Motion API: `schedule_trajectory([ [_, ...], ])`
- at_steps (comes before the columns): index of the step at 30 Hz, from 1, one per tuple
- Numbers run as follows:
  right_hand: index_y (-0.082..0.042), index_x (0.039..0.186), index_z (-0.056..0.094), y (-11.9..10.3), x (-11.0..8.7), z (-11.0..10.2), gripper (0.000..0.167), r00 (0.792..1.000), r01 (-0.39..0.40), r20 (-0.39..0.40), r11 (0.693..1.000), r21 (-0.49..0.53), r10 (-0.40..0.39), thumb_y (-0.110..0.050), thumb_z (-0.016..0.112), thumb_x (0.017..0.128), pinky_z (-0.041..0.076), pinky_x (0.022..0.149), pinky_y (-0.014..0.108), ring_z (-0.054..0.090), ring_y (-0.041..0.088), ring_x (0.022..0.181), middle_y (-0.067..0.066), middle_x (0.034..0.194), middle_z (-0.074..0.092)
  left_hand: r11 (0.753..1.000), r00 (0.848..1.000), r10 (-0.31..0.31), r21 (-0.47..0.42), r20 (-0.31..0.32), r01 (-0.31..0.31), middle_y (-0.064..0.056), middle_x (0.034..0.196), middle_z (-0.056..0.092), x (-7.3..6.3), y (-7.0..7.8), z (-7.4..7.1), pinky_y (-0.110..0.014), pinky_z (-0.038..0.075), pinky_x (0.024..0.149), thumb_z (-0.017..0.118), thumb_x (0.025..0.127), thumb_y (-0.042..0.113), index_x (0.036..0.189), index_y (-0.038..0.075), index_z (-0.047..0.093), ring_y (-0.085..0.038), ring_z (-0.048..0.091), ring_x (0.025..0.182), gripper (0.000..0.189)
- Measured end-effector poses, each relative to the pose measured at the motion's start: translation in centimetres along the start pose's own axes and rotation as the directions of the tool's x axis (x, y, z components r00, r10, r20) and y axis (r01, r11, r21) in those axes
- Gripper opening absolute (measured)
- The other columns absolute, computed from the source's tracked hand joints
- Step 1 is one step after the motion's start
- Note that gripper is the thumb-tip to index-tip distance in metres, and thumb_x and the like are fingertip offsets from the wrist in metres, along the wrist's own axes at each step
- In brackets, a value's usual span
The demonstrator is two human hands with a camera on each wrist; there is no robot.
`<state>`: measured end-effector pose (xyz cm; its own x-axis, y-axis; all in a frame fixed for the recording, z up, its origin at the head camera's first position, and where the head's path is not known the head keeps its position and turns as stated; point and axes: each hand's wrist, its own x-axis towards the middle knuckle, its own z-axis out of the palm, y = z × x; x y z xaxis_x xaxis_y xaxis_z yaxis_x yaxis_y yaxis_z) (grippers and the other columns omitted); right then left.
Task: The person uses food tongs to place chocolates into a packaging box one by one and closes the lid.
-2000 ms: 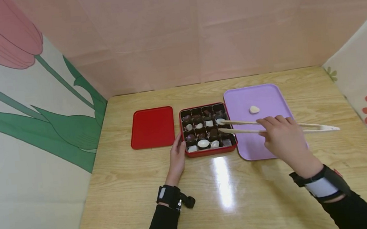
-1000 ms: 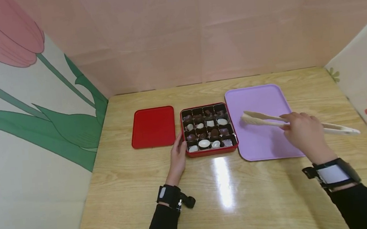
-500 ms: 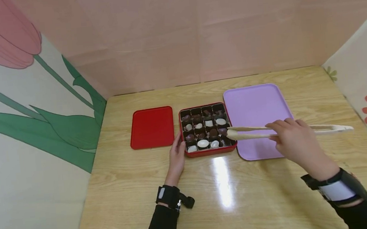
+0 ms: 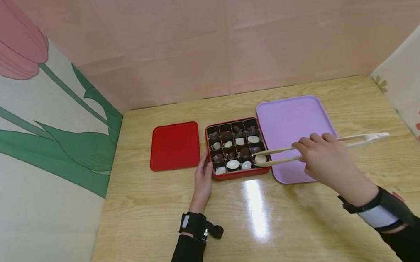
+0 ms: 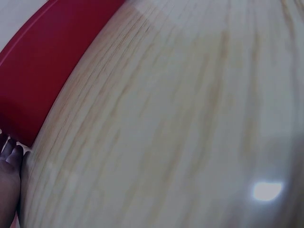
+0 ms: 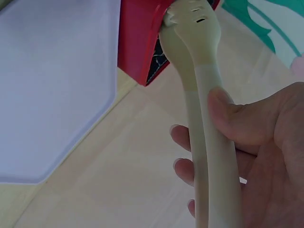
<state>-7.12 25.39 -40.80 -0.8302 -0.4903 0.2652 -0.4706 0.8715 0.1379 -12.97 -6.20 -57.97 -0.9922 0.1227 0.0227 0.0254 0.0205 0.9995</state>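
Observation:
My right hand [image 4: 326,160] holds pale tongs [image 4: 280,162] across the purple tray. In the right wrist view, thumb and fingers wrap the tongs' arms. The tips spread around a white chocolate [image 4: 260,159] in the front right compartment of the red box [image 4: 242,175]; whether they touch it is too small to tell. Dark and white chocolates fill the other compartments in view. My left hand [image 4: 203,177] rests along the box's left side, fingers extended. The left wrist view has part of that hand [image 5: 9,185] beside a red wall [image 5: 52,61].
A red lid [image 4: 174,146] lies left of the box on the wooden table [image 4: 146,219]. The purple tray [image 4: 291,117] adjoins the box on the right. Printed cloth [image 4: 224,42] hangs behind and at both sides.
A white chocolate lay on the tray two seconds ago. The tongs closed over that spot, swung left to the box and spread; a white chocolate now sits in the front right compartment.

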Motion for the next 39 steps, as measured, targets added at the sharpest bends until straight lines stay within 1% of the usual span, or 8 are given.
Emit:
schedule_trajectory([
  [9, -0.001, 0.094, 0.065, 0.0, 0.1, 0.2, 0.037, 1.000, 0.002, -0.001, 1.000, -0.010, -0.002, -0.015, 0.074, 0.062, 0.039, 0.057, 0.039, 0.053, 0.029, 0.072, 0.010, 0.084, 0.061, 1.000, 1.000, -0.004, 0.004, 0.003, 0.004, 0.004, 0.141, 0.029, 0.0, 0.1, 0.0, -0.033, 0.030, 0.099, 0.042, 0.093, 0.033, 0.140, 0.021, 0.030, -0.015, 0.029, 0.126, 0.050],
  [15, -0.003, 0.102, 0.062, 1.2, -1.9, 1.3, 0.038, 0.991, -0.128, -0.017, 0.986, 0.107, 0.130, -0.012, 0.069, 0.066, 0.040, 0.066, 0.045, 0.053, 0.030, 0.080, 0.010, 0.091, 0.061, 1.000, 1.000, -0.003, -0.020, 0.024, 0.003, -0.003, 0.142, 0.029, -0.3, 1.8, 0.0, -0.034, 0.030, 0.099, 0.041, 0.095, 0.022, 0.140, 0.012, 0.028, -0.017, 0.030, 0.126, 0.049],
  [18, -0.003, 0.106, 0.060, 2.6, -3.9, 2.6, 0.039, 0.972, -0.228, -0.017, 0.958, 0.177, 0.234, -0.009, 0.068, 0.068, 0.040, 0.069, 0.049, 0.053, 0.033, 0.084, 0.012, 0.094, 0.060, 1.000, 1.000, 0.000, -0.020, 0.020, 0.001, -0.003, 0.141, 0.030, -0.6, 2.7, 0.1, -0.032, 0.031, 0.099, 0.041, 0.095, 0.018, 0.140, 0.009, 0.028, -0.016, 0.031, 0.125, 0.048],
  [20, -0.003, 0.109, 0.058, 3.5, -5.6, 3.6, 0.041, 0.949, -0.306, -0.006, 0.927, 0.217, 0.314, -0.007, 0.068, 0.069, 0.039, 0.069, 0.051, 0.052, 0.036, 0.087, 0.015, 0.095, 0.059, 0.999, 1.000, -0.005, -0.039, 0.012, 0.005, -0.001, 0.140, 0.032, -0.5, 2.3, 0.1, -0.030, 0.031, 0.098, 0.042, 0.095, 0.017, 0.139, 0.011, 0.030, -0.014, 0.031, 0.125, 0.047],
  [23, 0.000, 0.111, 0.056, 4.9, -8.3, 4.9, 0.043, 0.897, -0.435, 0.043, 0.865, 0.252, 0.439, -0.006, 0.069, 0.071, 0.038, 0.066, 0.052, 0.050, 0.039, 0.086, 0.020, 0.097, 0.056, 0.998, 1.000, -0.003, -0.064, -0.007, 0.002, 0.001, 0.139, 0.033, -0.2, 1.0, 0.1, -0.030, 0.031, 0.098, 0.044, 0.094, 0.020, 0.139, 0.016, 0.031, -0.014, 0.032, 0.125, 0.047],
  [27, 0.004, 0.112, 0.054, 6.1, -11.5, 6.5, 0.045, 0.846, -0.530, 0.094, 0.808, 0.257, 0.525, -0.006, 0.070, 0.071, 0.037, 0.062, 0.054, 0.049, 0.042, 0.084, 0.024, 0.098, 0.053, 0.998, 1.000, -0.004, -0.070, -0.009, 0.003, 0.004, 0.139, 0.032, 0.0, -0.1, 0.1, -0.030, 0.030, 0.099, 0.044, 0.093, 0.028, 0.139, 0.020, 0.031, -0.013, 0.031, 0.125, 0.048],
  [33, 0.007, 0.111, 0.053, 6.4, -14.4, 8.5, 0.046, 0.824, -0.562, 0.109, 0.778, 0.281, 0.556, -0.001, 0.069, 0.068, 0.036, 0.067, 0.057, 0.046, 0.045, 0.087, 0.027, 0.101, 0.049, 0.997, 0.997, -0.050, -0.047, 0.067, 0.054, 0.003, 0.142, 0.027, 0.0, 0.3, -0.6, -0.034, 0.026, 0.101, 0.042, 0.093, 0.036, 0.140, 0.021, 0.027, -0.015, 0.026, 0.128, 0.052],
  [39, 0.006, 0.113, 0.052, 6.0, -14.8, 9.7, 0.048, 0.818, -0.557, 0.059, 0.762, 0.330, 0.573, 0.001, 0.069, 0.068, 0.036, 0.068, 0.055, 0.046, 0.042, 0.089, 0.024, 0.102, 0.048, 0.992, 0.980, -0.120, 0.061, 0.157, 0.112, 0.001, 0.142, 0.027, 0.7, 1.8, -1.9, -0.035, 0.023, 0.103, 0.039, 0.092, 0.042, 0.141, 0.016, 0.026, -0.013, 0.023, 0.129, 0.056],
])
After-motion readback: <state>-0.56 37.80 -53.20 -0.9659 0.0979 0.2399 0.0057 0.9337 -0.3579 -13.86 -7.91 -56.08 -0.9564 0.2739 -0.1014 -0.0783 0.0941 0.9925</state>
